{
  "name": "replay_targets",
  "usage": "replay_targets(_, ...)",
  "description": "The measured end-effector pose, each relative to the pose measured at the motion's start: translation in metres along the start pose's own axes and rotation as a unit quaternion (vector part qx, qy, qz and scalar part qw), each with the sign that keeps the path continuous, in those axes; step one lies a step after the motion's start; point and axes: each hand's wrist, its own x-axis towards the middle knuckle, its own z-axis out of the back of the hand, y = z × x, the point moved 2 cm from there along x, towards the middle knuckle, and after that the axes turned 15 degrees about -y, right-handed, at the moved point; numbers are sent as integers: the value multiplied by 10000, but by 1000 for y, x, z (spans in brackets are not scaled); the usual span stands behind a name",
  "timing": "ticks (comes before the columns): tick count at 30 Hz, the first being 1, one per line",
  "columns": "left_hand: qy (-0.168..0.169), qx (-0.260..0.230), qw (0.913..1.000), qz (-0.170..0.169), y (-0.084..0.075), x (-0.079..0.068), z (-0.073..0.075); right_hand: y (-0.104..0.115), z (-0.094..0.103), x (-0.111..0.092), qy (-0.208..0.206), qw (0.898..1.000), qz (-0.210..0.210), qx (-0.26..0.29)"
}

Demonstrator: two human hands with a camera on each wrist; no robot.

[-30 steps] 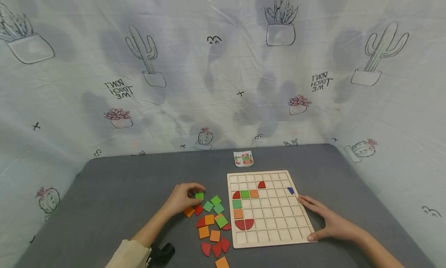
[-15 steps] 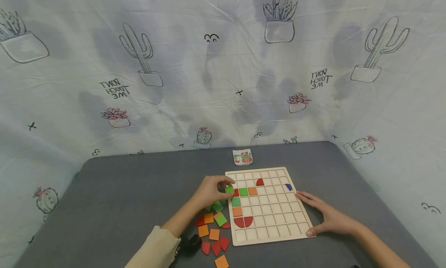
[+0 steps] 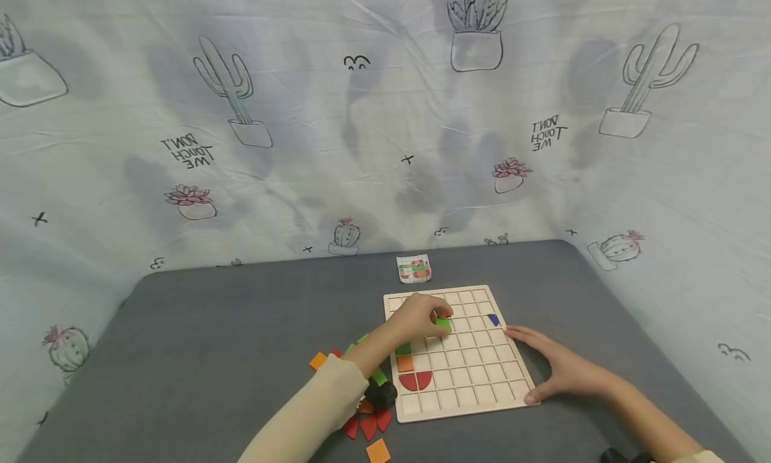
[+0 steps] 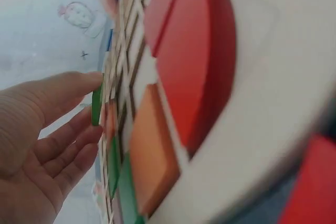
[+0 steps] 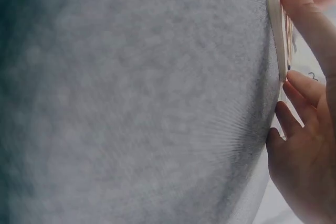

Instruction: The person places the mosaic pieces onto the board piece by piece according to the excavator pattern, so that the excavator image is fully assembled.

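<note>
Over the upper middle of the wooden grid board [image 3: 476,373], my left hand [image 3: 415,316] pinches a green square tile [image 3: 444,324] between thumb and fingers. In the left wrist view the green tile [image 4: 96,106] stands on edge, right by the board's surface. On the board lie two red quarter-circle pieces [image 3: 415,381], an orange square tile [image 3: 405,363], a green one [image 3: 403,348] and a small blue piece [image 3: 493,319]. Other pieces are partly hidden under the left hand. My right hand [image 3: 572,368] rests along the board's right edge, thumb near the front corner, fingers extended.
Left of the board are loose red, orange and green pieces, partly covered by the left forearm. An orange tile [image 3: 378,451] lies nearest the front. Beyond the board is a small pattern card [image 3: 413,269]. A printed cloth [image 3: 313,148] hangs behind the grey table [image 3: 241,336].
The left hand has carried the green tile rightward from the loose pieces, past the board's left edge, to its upper middle. The right hand stays at the board's right edge.
</note>
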Motion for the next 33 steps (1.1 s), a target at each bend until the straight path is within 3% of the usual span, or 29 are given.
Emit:
replay_targets(6,-3,330,9994,-47,-3,5,-8,0,0,1,-50,9999,-9,-111)
replay_targets(21,-282,521,9981,-152,-7,4,-13,-3,0,-3,-60,9999,-77,128)
replay_targets(27,-250,771,9964,-238,-9,4,-15,-4,-1,-3,-98,9998,-26,183)
replay_targets(33,-163,174,9992,-310,-4,-5,-3,-3,-2,-3,-54,9998,-53,173)
